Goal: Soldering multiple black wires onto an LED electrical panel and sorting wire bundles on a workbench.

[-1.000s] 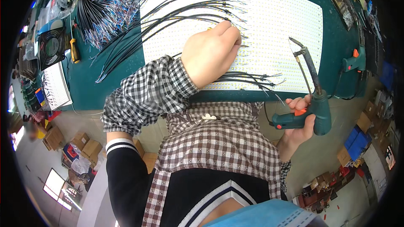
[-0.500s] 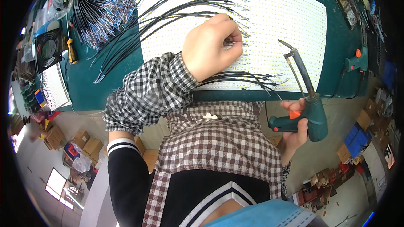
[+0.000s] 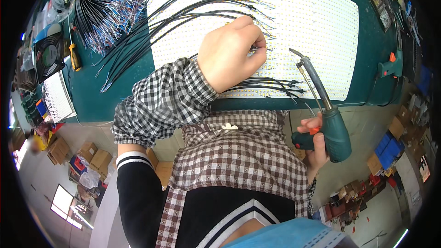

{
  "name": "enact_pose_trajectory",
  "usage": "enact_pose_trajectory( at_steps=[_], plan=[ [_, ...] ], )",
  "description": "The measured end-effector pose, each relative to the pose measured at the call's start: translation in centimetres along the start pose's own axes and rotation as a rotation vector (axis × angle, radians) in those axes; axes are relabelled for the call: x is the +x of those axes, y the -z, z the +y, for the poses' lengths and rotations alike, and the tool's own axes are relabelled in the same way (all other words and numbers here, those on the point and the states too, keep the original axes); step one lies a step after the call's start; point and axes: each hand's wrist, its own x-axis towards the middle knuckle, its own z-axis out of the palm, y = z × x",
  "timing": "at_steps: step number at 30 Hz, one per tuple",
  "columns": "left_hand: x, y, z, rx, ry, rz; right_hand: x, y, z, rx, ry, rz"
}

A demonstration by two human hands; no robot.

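A white panel (image 3: 312, 27) dotted with rows of small yellowish LEDs lies on the green table. Over its middle, my left hand (image 3: 232, 55) is closed in a pinch on a black cable whose end is mostly hidden by the fingers. My right hand (image 3: 317, 149) grips a green soldering gun (image 3: 337, 133) with an orange trigger, held at the table's front edge. Its bent dark tip points up and left over the panel, a short way right of my left fingertips. Several black cables (image 3: 216, 1) with thin bare ends lie across the panel's left half, and another bunch (image 3: 271, 82) lies along its near edge.
A thick bundle of black wires (image 3: 87, 14) with blue, red and white ends lies at the far left. A yellow-handled screwdriver (image 3: 75, 59) and a black fan (image 3: 49, 55) are near it. A second green soldering gun (image 3: 391, 66) rests at the right edge.
The soldering gun's tip has moved left and slightly nearer me, closer to my left fingers. My right hand has shifted a little left and down. My left hand stays nearly in place, still pinching.
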Motion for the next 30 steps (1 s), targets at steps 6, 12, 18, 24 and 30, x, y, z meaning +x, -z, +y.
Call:
enact_pose_trajectory(
  at_steps=[6,12,18,24,30],
  plan=[
    [0.0,-0.2,0.0,-0.071,-0.016,0.023,0.0,-0.1,-0.2,0.018,-0.046,-0.003],
    [0.2,-0.2,-0.3,-0.068,-0.04,0.018,0.2,-0.1,-0.6,0.011,-0.061,-0.059],
    [0.3,-0.2,-0.2,-0.081,0.001,0.001,0.4,-0.9,-1.1,0.069,-0.066,-0.015],
    [0.4,-0.1,-0.3,-0.113,0.02,-0.018,0.4,-0.9,-1.0,0.078,-0.089,-0.025],
    [0.4,0.0,-0.3,-0.106,0.021,-0.024,0.5,-1.3,-1.3,0.056,-0.127,-0.025]
  ],
)
